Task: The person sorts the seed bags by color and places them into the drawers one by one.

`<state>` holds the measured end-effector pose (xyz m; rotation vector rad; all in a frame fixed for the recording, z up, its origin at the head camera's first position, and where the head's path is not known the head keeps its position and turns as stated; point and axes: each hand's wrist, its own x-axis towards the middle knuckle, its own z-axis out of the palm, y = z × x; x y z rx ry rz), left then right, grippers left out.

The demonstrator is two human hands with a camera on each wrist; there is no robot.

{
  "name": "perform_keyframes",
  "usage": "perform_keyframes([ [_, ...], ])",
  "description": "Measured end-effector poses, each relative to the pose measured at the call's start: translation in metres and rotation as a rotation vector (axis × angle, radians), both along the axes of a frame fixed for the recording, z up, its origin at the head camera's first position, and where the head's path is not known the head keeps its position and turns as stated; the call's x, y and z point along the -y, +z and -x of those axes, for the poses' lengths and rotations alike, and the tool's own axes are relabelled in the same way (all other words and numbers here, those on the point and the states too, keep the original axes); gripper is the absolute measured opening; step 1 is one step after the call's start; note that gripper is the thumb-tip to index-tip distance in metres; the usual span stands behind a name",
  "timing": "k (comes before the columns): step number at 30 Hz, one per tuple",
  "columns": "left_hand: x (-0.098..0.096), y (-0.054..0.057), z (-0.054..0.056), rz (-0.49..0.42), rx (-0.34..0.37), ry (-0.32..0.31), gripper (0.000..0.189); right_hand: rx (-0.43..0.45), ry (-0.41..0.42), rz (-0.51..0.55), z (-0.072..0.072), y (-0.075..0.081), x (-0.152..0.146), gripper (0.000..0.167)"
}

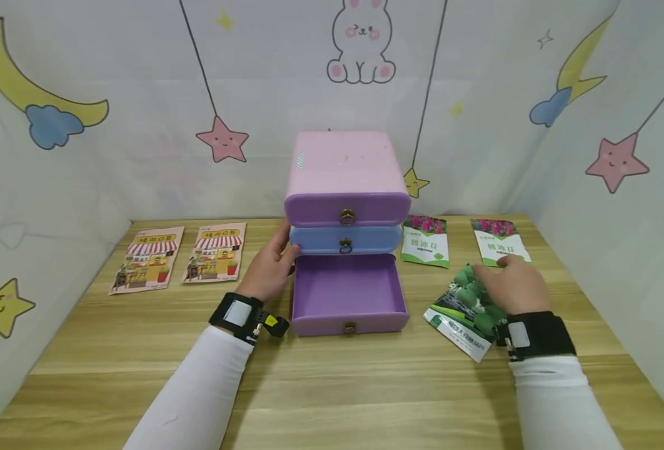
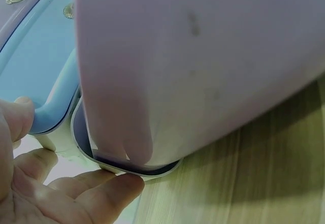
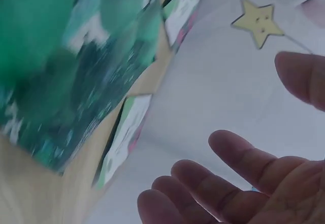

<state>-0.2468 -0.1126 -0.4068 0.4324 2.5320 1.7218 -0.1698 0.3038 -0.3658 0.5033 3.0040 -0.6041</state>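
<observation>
A small drawer cabinet stands at the table's middle, with a pink shell and a purple top drawer front. Its blue middle drawer is pushed in, while the purple bottom drawer is pulled out and bare inside. My left hand rests against the cabinet's left side, thumb at the blue drawer's corner, fingers reaching along the shell's edge. My right hand hovers at a green seed packet; in the right wrist view its fingers are loosely spread, apart from the packet.
Two pink packets with a shop picture lie at the back left. Two white-and-green flower seed packets lie at the back right. Printed cloth walls enclose the wooden table at the back and both sides.
</observation>
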Motion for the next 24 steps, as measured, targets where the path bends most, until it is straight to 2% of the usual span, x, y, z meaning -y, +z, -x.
perform_keyframes([
  [6, -0.001, -0.001, 0.001, 0.022, -0.013, 0.005, 0.055, 0.118, -0.043, -0.058, 0.000, -0.008, -0.018, 0.098],
  [10, -0.001, 0.000, 0.000, 0.028, -0.009, 0.009, 0.056, 0.221, -0.063, -0.101, 0.000, -0.010, -0.024, 0.095],
  [15, 0.000, 0.001, 0.001, 0.032, -0.005, 0.013, 0.056, 0.343, -0.005, -0.154, 0.000, -0.012, -0.028, 0.100],
  [18, 0.001, 0.001, 0.001, 0.035, -0.009, 0.012, 0.056, 0.360, 0.027, -0.162, 0.001, -0.013, -0.026, 0.102],
  [24, 0.000, 0.001, 0.001, 0.073, -0.024, 0.022, 0.057, 0.366, 0.014, -0.131, 0.002, -0.018, -0.026, 0.105],
])
